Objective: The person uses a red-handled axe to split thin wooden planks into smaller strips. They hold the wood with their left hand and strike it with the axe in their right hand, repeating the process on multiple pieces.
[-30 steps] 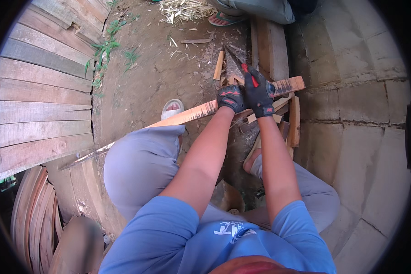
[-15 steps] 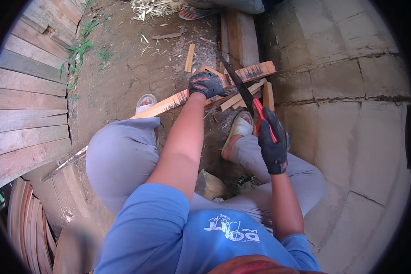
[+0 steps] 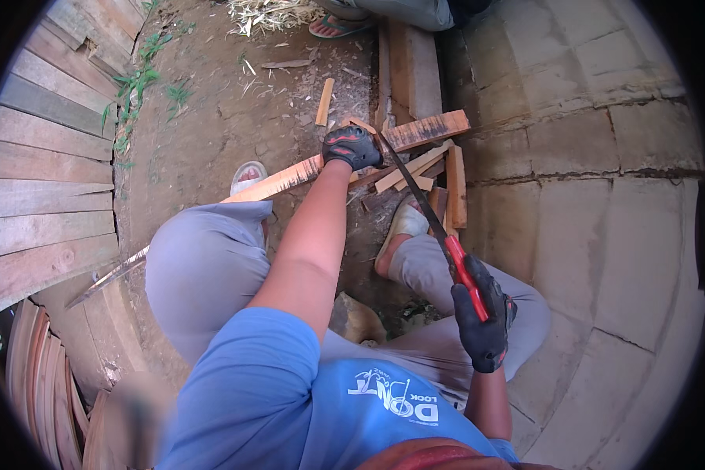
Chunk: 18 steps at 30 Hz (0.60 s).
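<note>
On my remote feed I've got the left hand (image 3: 352,148) closed over the long board (image 3: 290,175), right hand (image 3: 484,317) gripping the saw (image 3: 435,215) on the body side of that board, blade (image 3: 412,182) angled toward it.

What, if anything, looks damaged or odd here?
The planks at left have a ragged notch near the top, seemingly broken. The block surface at right shows dark, uneven cracks. The wooden board under the left hand bears dark streaks against paler wood.

left hand (image 3: 352,148): curled (back upward) | left arm (image 3: 309,243): outstretched | right hand (image 3: 486,317): curled, nearer torso (image 3: 380,407)
</note>
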{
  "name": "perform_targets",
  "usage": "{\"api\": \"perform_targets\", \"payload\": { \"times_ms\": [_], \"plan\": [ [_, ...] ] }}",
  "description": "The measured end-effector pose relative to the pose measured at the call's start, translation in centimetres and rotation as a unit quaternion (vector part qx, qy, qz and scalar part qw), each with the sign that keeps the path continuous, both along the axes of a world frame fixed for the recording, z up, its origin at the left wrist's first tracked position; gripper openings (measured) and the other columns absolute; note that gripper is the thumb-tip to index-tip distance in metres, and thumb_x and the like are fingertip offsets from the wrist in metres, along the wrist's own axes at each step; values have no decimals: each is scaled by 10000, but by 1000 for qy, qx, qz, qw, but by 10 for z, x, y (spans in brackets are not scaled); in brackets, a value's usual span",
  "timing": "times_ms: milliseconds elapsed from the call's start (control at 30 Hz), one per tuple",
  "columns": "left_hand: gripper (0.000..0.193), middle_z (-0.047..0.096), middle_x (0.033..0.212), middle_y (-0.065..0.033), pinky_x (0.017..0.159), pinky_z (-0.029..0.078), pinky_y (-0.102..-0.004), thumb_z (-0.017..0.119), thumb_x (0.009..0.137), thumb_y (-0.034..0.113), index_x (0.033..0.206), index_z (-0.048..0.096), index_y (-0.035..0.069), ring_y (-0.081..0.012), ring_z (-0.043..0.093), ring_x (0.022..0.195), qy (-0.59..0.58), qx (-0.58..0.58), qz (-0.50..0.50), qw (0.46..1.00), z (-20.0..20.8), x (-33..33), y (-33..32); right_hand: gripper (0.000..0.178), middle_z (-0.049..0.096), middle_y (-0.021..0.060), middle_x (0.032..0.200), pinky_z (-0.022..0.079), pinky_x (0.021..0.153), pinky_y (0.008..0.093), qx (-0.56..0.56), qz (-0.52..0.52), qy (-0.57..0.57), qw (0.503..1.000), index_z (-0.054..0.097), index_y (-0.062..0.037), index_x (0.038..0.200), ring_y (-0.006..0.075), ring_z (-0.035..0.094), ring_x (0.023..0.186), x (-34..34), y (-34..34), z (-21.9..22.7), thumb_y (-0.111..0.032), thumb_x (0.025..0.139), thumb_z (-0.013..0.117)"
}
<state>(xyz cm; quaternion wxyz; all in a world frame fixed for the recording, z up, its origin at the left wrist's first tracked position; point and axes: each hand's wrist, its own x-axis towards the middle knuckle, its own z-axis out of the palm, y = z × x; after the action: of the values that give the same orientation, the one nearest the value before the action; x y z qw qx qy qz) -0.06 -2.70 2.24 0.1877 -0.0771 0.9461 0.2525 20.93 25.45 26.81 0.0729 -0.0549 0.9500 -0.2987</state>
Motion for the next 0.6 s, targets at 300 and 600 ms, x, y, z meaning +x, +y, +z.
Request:
{"api": "perform_targets", "payload": {
  "times_ms": [300, 600],
  "plan": [
    [734, 741, 1367, -185, 1068, 579, -458, 775, 757, 578, 1340, 766, 131, -352, 715, 1265, -6, 14, 28, 999, -19, -1, 3, 342, 802, 182, 1218, 583, 968, 387, -41, -35, 46, 998, 768, -62, 1329, 288, 790, 1090, -83, -35, -30, -173, 1006, 749],
    [707, 742, 1356, -199, 1055, 583, -475, 812, 786, 586, 1317, 766, 121, -362, 727, 1238, 15, 0, 42, 999, -7, -11, 2, 311, 791, 204, 1206, 611, 921, 422, -6, 94, 122, 988, 777, -67, 1296, 355, 789, 1045, -109, -73, -79, -198, 1020, 720]
  ]
}}
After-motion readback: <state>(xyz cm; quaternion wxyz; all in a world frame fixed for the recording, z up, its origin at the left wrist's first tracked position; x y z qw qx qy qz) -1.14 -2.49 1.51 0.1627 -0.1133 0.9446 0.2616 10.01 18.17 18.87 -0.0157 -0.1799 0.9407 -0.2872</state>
